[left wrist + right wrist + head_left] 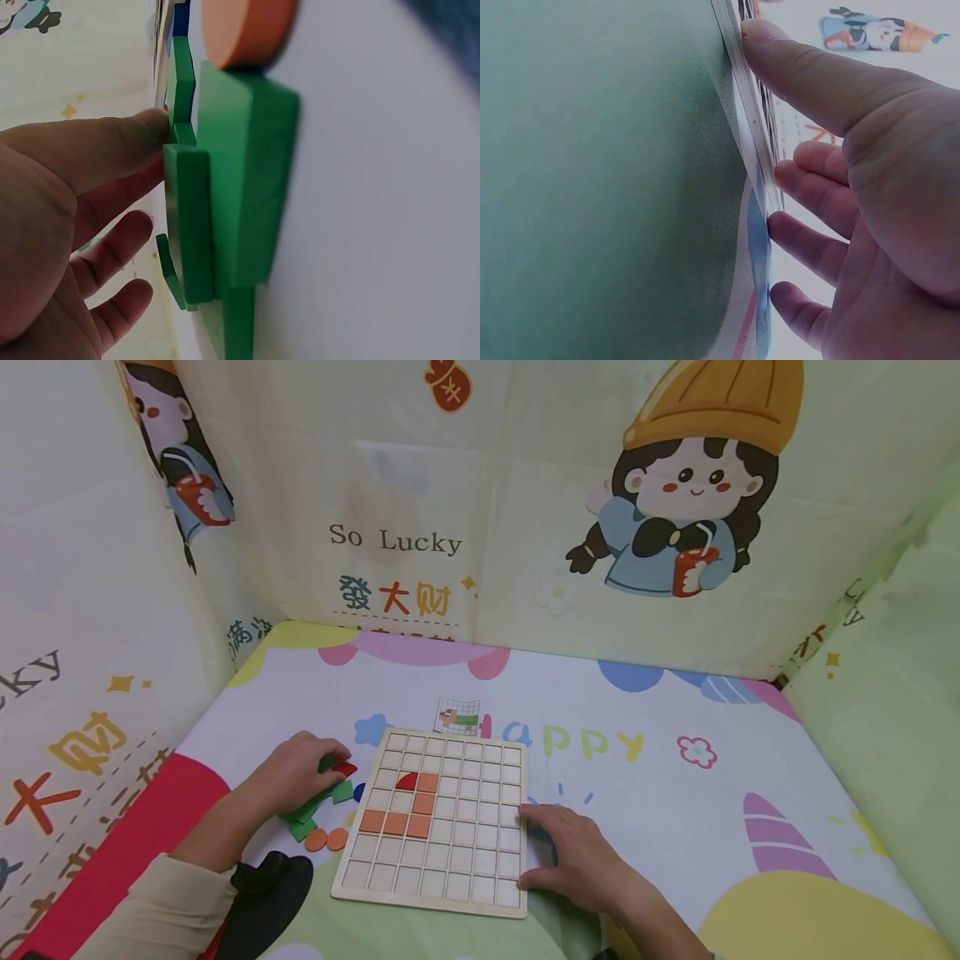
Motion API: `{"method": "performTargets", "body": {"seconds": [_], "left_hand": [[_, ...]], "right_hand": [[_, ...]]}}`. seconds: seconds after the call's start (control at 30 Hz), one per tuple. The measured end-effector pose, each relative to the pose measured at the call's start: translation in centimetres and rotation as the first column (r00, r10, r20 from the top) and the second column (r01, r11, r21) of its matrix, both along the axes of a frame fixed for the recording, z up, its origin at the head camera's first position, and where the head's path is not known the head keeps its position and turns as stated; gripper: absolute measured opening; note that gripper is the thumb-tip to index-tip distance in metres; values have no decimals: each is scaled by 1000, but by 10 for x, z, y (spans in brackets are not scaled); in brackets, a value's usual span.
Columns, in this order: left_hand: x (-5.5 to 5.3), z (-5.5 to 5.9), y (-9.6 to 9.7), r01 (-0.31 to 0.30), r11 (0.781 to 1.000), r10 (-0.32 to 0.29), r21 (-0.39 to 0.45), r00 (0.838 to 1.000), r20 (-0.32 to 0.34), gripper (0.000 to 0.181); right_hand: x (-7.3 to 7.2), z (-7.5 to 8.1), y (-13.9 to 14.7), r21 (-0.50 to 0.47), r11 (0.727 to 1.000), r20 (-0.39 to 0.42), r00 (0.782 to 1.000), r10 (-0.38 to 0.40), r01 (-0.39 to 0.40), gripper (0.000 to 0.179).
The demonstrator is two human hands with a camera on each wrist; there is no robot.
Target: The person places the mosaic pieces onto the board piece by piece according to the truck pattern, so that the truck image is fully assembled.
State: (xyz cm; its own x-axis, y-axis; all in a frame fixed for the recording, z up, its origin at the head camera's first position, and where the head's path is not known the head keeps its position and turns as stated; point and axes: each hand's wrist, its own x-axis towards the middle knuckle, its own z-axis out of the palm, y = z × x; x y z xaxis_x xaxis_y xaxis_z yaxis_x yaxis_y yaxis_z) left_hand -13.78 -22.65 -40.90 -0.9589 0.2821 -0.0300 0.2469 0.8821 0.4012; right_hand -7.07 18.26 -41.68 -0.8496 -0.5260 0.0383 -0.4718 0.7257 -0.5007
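Observation:
My left hand (303, 768) is over a loose pile left of the wooden grid board (487, 906), its thumb and forefinger pinching a red quarter-circle piece (346, 769). Green pieces (251, 172) lie stacked beneath and beside these fingers, and the other fingers are loosely bent. On the board are orange squares (395, 823) and one red quarter circle (407, 782). At the board's right edge rests my right hand (581, 860), thumb and fingers spread along the rim; the right wrist view shows the thumb tip against the board's side (754, 124).
Two orange discs (316, 839) and a partly covered blue piece (359, 792) lie by the green ones. Behind the board is a small card (458, 717) with a gridded coloured picture. A printed cloth (637, 810) covers the table, and patterned curtains (525, 527) surround it.

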Motion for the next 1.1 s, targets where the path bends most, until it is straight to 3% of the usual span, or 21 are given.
{"method": "performTargets", "body": {"seconds": [0.23,1.1], "left_hand": [[0,2,0,21,1000,-21,-6,1000,3,38],[-1,3,6,-28,1000,28,-6,999,40,34]], "right_hand": [[0,-1,0,3,1000,-7,1000,-5,5,79],[1,1,0,-3,1000,4,1000,-4,4,78]]}}
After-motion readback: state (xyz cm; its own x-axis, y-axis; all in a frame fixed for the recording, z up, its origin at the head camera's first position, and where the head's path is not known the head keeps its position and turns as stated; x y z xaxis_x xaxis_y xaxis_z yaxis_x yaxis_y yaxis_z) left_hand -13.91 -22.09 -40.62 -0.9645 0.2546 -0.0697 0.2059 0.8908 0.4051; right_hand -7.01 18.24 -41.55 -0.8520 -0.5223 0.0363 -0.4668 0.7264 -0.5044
